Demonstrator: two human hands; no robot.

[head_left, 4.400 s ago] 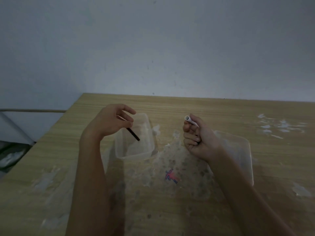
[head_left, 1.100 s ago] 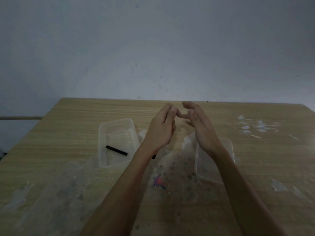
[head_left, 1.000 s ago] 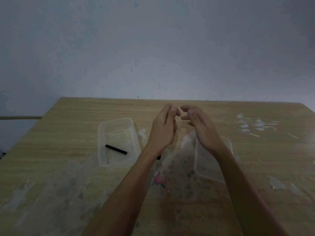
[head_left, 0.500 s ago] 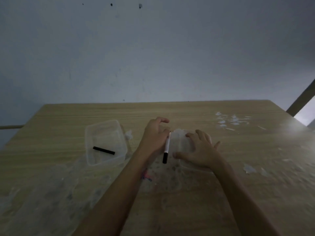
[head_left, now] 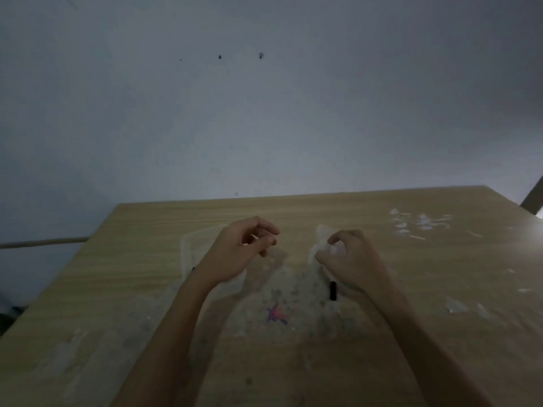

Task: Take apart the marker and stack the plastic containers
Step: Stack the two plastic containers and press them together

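My right hand (head_left: 352,262) is curled around the white marker body; its black end (head_left: 332,290) sticks out below the palm. This hand hovers over the right clear plastic container (head_left: 321,235), which it mostly hides. My left hand (head_left: 238,254) is over the left clear container (head_left: 188,251), its fingers loosely bent and apart with nothing in them. A black marker piece lying in that container is almost wholly hidden by my left wrist, and only a dark tip (head_left: 193,269) shows.
The wooden table (head_left: 147,289) has whitish smears in the middle and a red and blue scribble (head_left: 276,314) near my forearms. White flakes (head_left: 420,223) lie at the back right. A grey wall stands behind the table's far edge.
The marker has passed from my left hand to my right hand. My left hand has moved left over the left container and is now open. The camera has tilted up.
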